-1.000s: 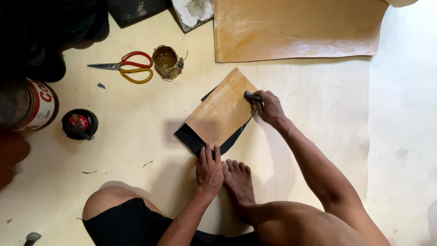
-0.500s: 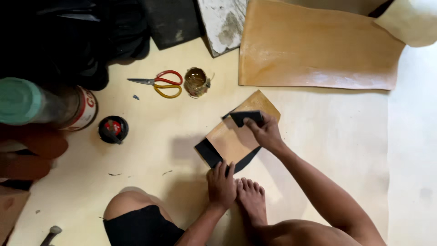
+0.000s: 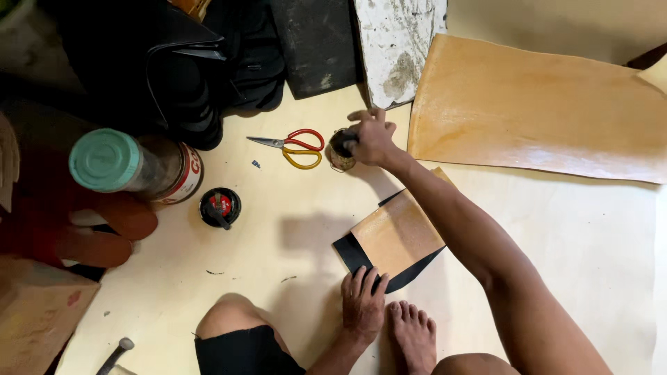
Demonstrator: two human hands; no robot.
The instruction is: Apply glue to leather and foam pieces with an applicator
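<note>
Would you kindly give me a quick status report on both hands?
Right hand at small tin, dipping a dark tool. Left hand pinning tan sheet over black piece. Scissors beside tin.

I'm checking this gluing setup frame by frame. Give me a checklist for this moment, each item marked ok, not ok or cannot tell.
1. Left hand pins the workpiece: ok, fingers rest on the black sheet's lower edge.
2. Tan piece lies flat on the black sheet: ok.
3. Right hand at the small tin: ok, it covers the tin's top.
4. Tool in the right hand: cannot tell, the fingers hide it.
5. Scissors clear of both hands: ok, they lie shut left of the tin.
6. Forearm clear of the tan piece: not ok, it crosses above its upper corner.
</note>
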